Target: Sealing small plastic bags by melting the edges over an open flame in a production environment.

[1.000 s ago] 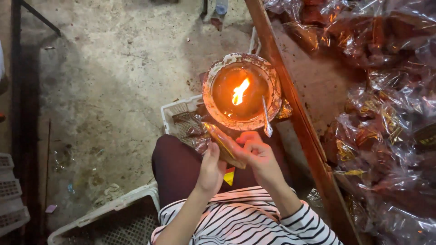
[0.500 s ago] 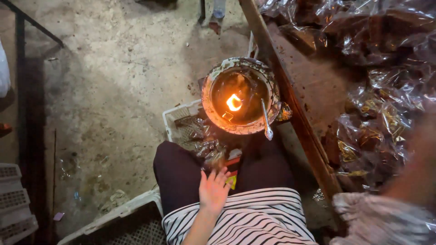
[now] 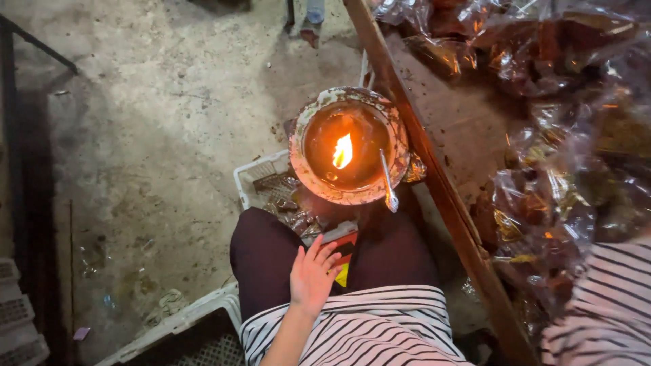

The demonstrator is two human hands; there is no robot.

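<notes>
The left hand [image 3: 313,276] lies low in the middle of the frame, palm down on the lap, fingers spread and relaxed, gripping nothing; its bare forearm runs down toward the bottom edge over a striped shirt. Just beside its fingertips, between the dark-trousered thighs, a small red and yellow packet [image 3: 344,261] shows. The right hand is out of view; only a striped sleeve [image 3: 610,312] fills the lower right corner, reaching over the worktop, so whether that hand holds anything cannot be told.

Above the lap, near the centre of the frame, a round crusted bowl [image 3: 308,177] holds dark liquid with a small flame [image 3: 343,150] burning in it. A metal spoon [image 3: 387,181] leans on its right rim. The bowl sits on a white plastic crate [image 3: 245,183] of brown pieces. On the right, a wooden worktop [image 3: 461,122] carries heaps of clear bags [image 3: 569,183]. The concrete floor [image 3: 156,135] fills the left.
</notes>
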